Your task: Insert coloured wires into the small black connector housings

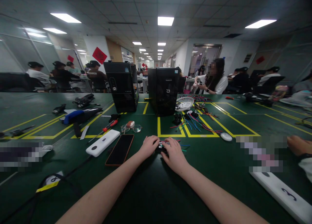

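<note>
My left hand has its curled fingers against the near left side of a small black part with white markings, low over the green table. From the other side, my right hand grips the same part, its thumb at the near edge and its fingers over the top. Red, blue and green wires stick out to the right, past my right fingers. My fingers cover much of the part, so its exact kind is hidden. A phone in an orange-edged case lies left of my left hand.
Two black computer towers stand ahead. A white basket and loose wired parts lie right of them. To the left are a white power bank, glasses and a screwdriver. Another person's hand is at far right.
</note>
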`<state>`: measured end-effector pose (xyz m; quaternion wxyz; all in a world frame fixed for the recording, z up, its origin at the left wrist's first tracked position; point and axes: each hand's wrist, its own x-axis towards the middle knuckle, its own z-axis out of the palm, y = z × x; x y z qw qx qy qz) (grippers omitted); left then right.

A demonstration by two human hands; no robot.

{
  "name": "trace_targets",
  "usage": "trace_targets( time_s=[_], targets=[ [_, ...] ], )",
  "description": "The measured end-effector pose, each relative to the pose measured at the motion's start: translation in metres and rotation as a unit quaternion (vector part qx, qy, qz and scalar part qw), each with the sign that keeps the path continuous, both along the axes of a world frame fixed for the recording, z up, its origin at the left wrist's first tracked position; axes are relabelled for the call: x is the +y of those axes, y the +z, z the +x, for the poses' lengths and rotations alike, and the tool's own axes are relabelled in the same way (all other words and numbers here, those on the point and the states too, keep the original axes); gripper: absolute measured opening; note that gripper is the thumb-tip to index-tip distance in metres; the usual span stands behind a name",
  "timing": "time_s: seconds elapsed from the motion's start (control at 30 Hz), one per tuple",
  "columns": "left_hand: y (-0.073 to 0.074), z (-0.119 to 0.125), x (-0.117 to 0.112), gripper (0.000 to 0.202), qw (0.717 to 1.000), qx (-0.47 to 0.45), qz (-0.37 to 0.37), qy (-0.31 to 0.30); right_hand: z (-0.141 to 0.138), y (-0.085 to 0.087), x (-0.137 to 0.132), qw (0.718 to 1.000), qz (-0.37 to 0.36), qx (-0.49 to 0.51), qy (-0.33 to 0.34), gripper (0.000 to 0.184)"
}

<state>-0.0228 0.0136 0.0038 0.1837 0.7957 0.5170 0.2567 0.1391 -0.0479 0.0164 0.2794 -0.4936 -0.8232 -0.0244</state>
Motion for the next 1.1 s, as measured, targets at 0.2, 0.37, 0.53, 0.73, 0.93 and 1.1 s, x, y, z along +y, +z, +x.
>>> trace_targets(
  time_s=[0.2,0.37,0.53,0.73,0.93,1.1],
  targets=[
    [-0.0037,0.0006,-0.0018,0.035,1.000,0.012,0.010,0.008,-0.0008,-0.0026,0.0000,1.000,0.015,-0.004,0.016,0.038],
    [-0.0034,0.0025,-0.0031,0.031,1.000,0.014,0.018,0.017,-0.0017,-0.0031,-0.0007,1.000,0.018,-0.009,0.015,0.041],
    [0.0000,0.0029,-0.0044,0.032,1.000,0.024,-0.002,0.014,-0.0019,-0.0039,-0.0014,1.000,0.016,-0.010,0.014,0.041],
    [0.0023,0.0032,-0.0039,0.031,0.999,0.030,-0.013,0.014,-0.0001,-0.0028,-0.0014,1.000,0.005,0.005,0.011,0.042],
    [0.0025,0.0032,-0.0037,0.033,0.999,0.025,-0.020,0.010,0.0006,-0.0020,-0.0011,1.000,0.004,-0.001,0.008,0.041],
    [-0.0032,0.0017,-0.0063,0.034,0.999,0.032,0.020,0.002,0.0002,-0.0034,0.0002,1.000,0.008,0.009,0.012,0.040]
  ],
)
